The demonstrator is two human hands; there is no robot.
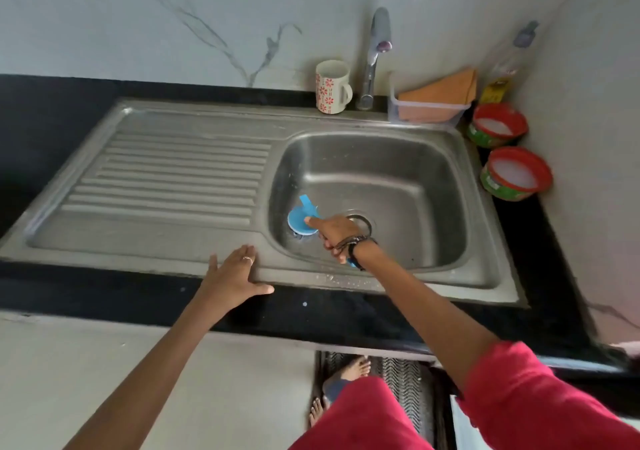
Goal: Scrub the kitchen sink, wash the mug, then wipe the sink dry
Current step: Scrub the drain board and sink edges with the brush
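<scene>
The right hand (334, 233) is down in the basin of the steel kitchen sink (381, 186), near its front left corner and just beside the drain (360, 221). Its fingers are curled around the handle of a blue scrub brush (302, 219), with the index finger stretched forward onto the round blue head. The brush head presses on the basin floor, and dark bristles show below it. Dark bands sit on the right wrist.

The left hand (235, 275) holds nothing. It lies flat with spread, straight fingers on the front rim of the sink, where the ribbed draining board (173, 176) meets the black counter (52, 114); the thumb points to the right along the rim. A ring is on one finger.

The mug (331, 87), white with red flowers, stands upright on the back edge of the sink, just left of the tap (375, 55), its handle to the right. To the right of the tap, a clear plastic box (427, 110) holds a folded orange cloth (440, 91). In the back right corner of the counter stands a clear bottle (507, 69), and in front of it, along the right edge, are two round tubs (498, 125) with red rims and white content.
</scene>
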